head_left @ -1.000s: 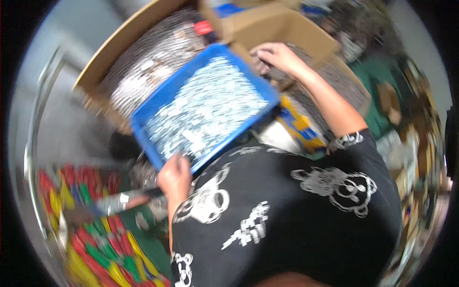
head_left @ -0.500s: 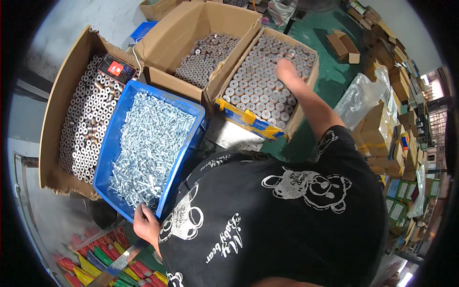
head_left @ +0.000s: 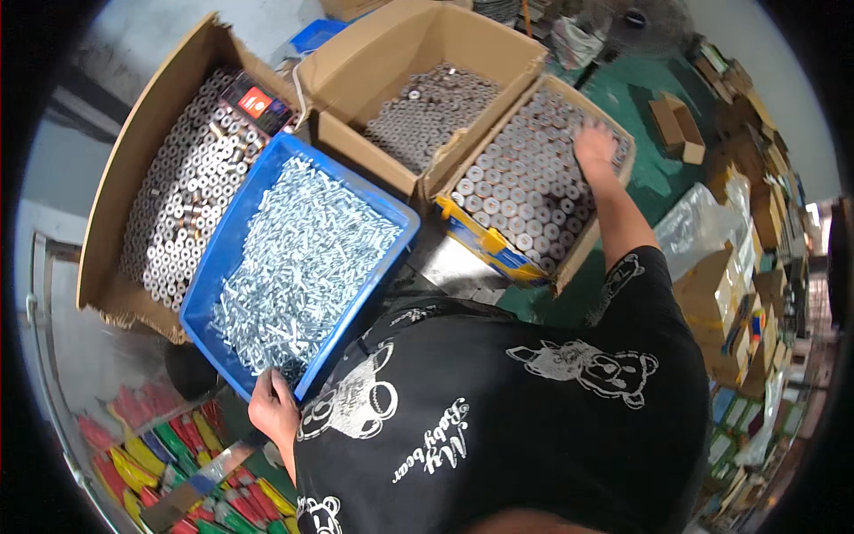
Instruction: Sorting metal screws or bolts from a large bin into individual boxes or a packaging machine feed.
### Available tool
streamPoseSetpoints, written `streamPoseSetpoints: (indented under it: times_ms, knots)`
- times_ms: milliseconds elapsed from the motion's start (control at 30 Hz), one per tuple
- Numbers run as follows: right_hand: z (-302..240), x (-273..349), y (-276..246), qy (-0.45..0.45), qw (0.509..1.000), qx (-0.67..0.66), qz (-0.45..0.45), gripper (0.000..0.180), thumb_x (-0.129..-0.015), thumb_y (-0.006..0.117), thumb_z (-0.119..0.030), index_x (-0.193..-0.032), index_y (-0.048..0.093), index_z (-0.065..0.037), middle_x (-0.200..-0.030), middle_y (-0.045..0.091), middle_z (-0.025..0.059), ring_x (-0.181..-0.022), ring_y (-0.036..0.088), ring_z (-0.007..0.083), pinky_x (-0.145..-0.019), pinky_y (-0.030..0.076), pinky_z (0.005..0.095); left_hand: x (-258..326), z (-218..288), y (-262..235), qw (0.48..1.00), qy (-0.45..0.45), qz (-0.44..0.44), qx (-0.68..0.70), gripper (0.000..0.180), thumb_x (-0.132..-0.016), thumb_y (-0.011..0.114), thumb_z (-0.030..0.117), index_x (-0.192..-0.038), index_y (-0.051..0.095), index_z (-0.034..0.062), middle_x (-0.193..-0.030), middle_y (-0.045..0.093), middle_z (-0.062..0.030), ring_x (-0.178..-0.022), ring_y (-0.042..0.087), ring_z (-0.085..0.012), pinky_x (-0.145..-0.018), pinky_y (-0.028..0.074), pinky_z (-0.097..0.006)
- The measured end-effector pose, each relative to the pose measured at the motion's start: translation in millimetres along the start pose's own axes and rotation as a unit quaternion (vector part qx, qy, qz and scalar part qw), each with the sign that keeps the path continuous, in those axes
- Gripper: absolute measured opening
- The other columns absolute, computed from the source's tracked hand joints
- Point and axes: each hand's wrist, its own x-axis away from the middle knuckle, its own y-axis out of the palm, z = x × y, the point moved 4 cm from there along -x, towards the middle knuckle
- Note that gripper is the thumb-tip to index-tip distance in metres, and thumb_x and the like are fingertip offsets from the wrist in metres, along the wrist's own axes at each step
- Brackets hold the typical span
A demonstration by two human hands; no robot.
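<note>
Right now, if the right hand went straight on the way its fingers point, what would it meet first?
The right hand would likely meet the round pieces just ahead, then the far edge of the cardboard box; its height above them is unclear, so it might skim over.

Fasteners (head_left: 298, 267) in tub (head_left: 358, 310); cylinders (head_left: 509, 169) in carton (head_left: 489, 242) to right.

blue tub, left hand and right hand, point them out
Blue tub (head_left: 235, 238), head view: its left inner wall.
Left hand (head_left: 273, 407), head view: middle of the hand.
Right hand (head_left: 595, 147), head view: back of the hand.
</note>
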Motion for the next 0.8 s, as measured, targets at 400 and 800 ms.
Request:
streamPoseSetpoints:
  times_ms: [400, 800]
  knots:
    - [40.2, -57.8, 46.0, 0.005, 0.994, -0.104, -0.019, 0.029, -0.093, 0.044, -0.019, -0.1, 0.065, 0.0, -0.096, 0.065, 0.0266, -0.09, 0.063, 0.041, -0.089, 0.048, 0.0452, -5.3, 13.4, -3.2, 1.0, -0.008, 0.013, 0.021, 0.016, -0.091, 0.057, 0.013, -0.093, 0.067, -0.0002, -0.069, 0.059, -0.0193, -0.057, 0.058, -0.0305, -0.056, 0.045, -0.036]
    - [-315.8, -123.6, 18.2, -0.387, 0.903, -0.063, -0.175, 0.03, -0.089, 0.054, -0.024, -0.108, 0.065, -0.003, -0.095, 0.065, 0.014, -0.086, 0.062, 0.0289, -0.075, 0.049, 0.0424, -1.7, 5.2, -3.9, 0.999, -0.037, 0.012, 0.0, 0.015, -0.089, 0.056, 0.009, -0.09, 0.066, -0.0028, -0.071, 0.062, -0.0169, -0.059, 0.06, -0.0291, -0.058, 0.046, -0.036]
